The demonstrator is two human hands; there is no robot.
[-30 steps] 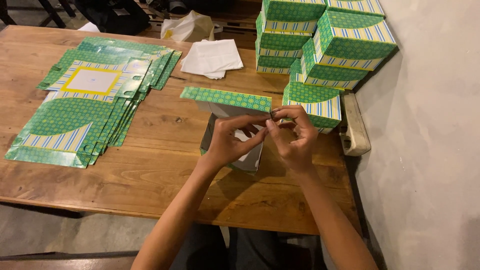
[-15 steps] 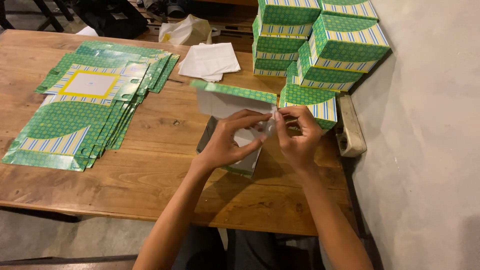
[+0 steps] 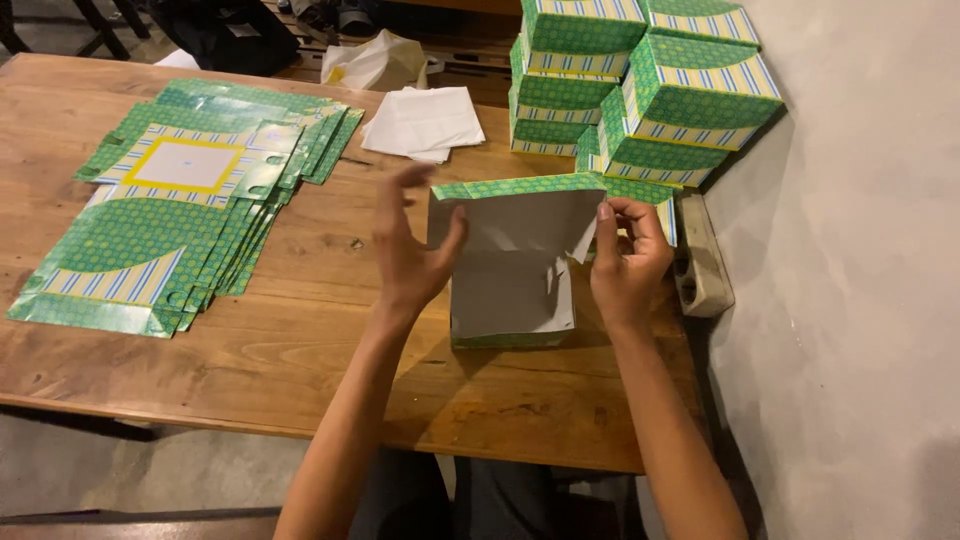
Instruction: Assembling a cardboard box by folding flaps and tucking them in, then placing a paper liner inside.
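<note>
A half-folded green patterned cardboard box (image 3: 512,270) stands on the wooden table (image 3: 300,340), its grey inside facing me and its lid flap raised. My right hand (image 3: 628,262) pinches the box's right side flap near the top corner. My left hand (image 3: 412,250) hovers at the box's left wall with fingers spread, thumb close to the edge, holding nothing.
A fanned pile of flat green box blanks (image 3: 190,200) lies at the left. Several finished green boxes (image 3: 640,90) are stacked at the back right against the wall. White paper sheets (image 3: 425,122) lie behind. A tape dispenser (image 3: 700,260) sits at the table's right edge.
The box has been opened up: its lid flap lifted and the inside now shows. My left hand let go and moved left, fingers spreading; my right hand stays on the right flap.
</note>
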